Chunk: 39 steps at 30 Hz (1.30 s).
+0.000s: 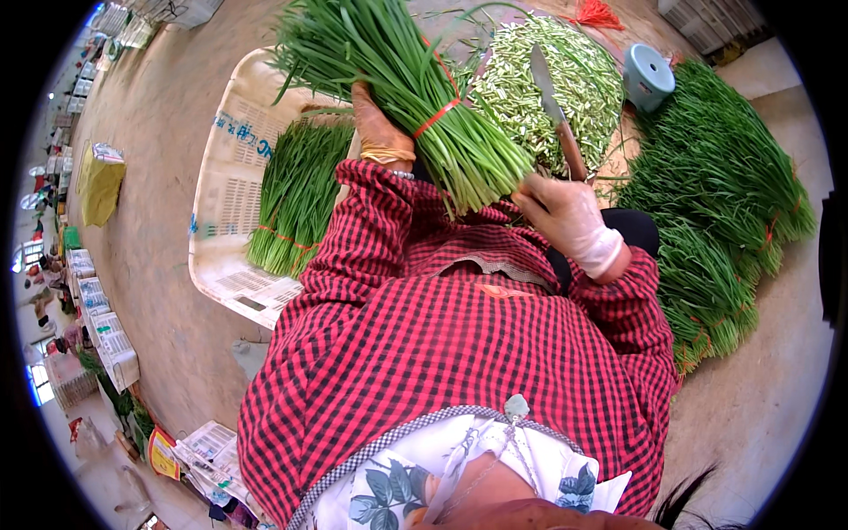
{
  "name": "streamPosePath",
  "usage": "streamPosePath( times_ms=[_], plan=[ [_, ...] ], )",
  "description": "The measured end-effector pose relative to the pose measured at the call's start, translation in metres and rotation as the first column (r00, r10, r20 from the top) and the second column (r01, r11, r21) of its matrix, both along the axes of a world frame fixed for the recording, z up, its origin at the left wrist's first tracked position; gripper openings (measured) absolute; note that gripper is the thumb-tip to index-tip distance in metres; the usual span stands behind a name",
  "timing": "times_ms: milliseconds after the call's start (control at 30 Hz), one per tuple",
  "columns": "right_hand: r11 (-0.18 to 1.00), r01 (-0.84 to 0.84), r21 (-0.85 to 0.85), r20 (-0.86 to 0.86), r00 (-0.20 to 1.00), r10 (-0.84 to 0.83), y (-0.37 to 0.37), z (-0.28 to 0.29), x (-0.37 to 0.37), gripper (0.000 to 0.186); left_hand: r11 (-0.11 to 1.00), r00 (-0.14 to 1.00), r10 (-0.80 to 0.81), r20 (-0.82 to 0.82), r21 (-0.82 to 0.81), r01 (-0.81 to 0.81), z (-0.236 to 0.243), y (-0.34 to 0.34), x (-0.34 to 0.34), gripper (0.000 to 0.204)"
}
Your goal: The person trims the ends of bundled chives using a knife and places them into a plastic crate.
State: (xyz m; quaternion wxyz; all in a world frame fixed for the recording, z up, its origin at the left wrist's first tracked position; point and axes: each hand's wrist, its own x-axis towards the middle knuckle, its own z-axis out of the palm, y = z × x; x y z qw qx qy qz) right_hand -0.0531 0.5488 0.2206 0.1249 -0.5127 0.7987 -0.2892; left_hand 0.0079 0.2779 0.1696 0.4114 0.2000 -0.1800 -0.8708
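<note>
A thick bunch of garlic chives, tied with red bands, slants across in front of me with its pale cut ends toward my right. My left hand is wrapped round it from below, most of its fingers hidden behind the leaves. At the stem ends, my right hand, in a thin pale glove, pinches the tips of the stalks. Just beyond that hand a knife with a wooden handle rests on a heap of chopped pale stem pieces.
To my left stands a white plastic crate holding more tied chives. Large piles of chive bunches lie on the floor at my right, beside a blue-grey stool. Red ties lie at the far side. A yellow sack stands farther left.
</note>
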Motion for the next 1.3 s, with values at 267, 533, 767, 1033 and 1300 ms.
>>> streamPosePath(
  times_ms=[267,533,767,1033,1300],
  plan=[
    [0.692,0.592,0.414,-0.341,0.805,-0.485,0.150,-0.016,-0.086,0.020,0.985,0.984,0.172,0.054,-0.016,-0.172,-0.011,-0.025,0.008,0.037],
    [0.990,-0.023,-0.140,-0.313,0.949,-0.022,-0.019,0.022,0.005,0.034,0.997,0.995,0.068,0.073,0.038,-0.071,-0.003,0.012,-0.009,0.037],
    [0.998,0.008,-0.056,-0.428,0.903,-0.031,-0.076,-0.014,0.014,0.015,0.997,0.997,-0.032,0.065,0.066,0.028,-0.007,0.018,-0.014,0.034],
    [0.986,0.091,0.141,0.274,0.953,-0.128,0.022,0.004,-0.018,0.013,0.993,0.990,-0.063,-0.123,0.086,0.074,0.000,0.004,0.000,0.037],
    [0.775,0.482,0.408,-0.330,0.870,-0.367,0.142,-0.018,-0.091,0.014,0.989,0.993,0.118,-0.007,0.085,-0.117,-0.019,-0.020,0.008,0.037]
  ],
)
